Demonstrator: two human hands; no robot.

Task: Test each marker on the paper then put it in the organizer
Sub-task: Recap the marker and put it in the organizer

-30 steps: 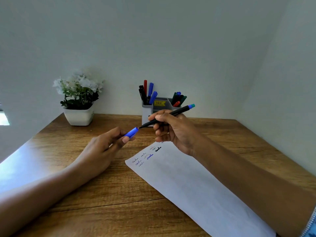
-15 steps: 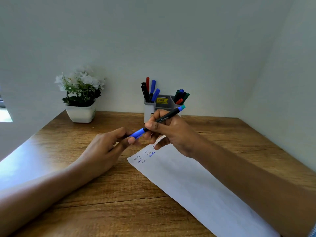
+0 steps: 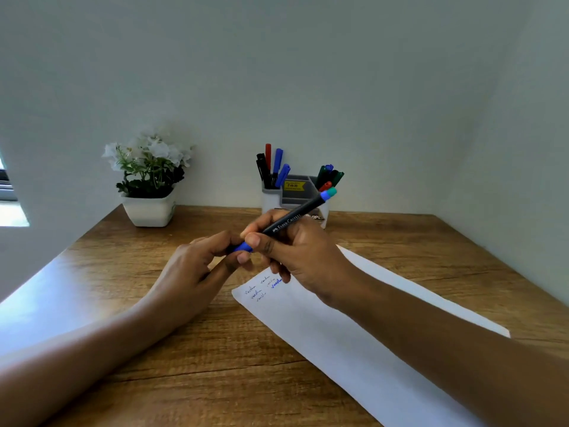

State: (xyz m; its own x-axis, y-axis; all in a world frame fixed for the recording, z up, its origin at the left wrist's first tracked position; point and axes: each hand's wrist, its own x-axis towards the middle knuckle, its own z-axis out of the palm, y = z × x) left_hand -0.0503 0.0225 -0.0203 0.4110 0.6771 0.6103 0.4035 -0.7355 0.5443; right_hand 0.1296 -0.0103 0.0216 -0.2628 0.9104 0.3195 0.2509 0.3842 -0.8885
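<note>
— Fingers of the right hand (image 3: 295,254) wrap the marker (image 3: 295,218); left hand (image 3: 197,269) pinches its blue cap (image 3: 243,248), above the paper (image 3: 338,334).
— And the organizer (image 3: 295,198)?
— Black, red, blue markers left; green, blue, red right.

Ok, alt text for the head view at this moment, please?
Two hands meet above a wooden desk: the right hand holds a black marker while the left hand pinches its blue cap. White scribbled paper lies below; a grey marker-filled organizer stands behind.
</note>
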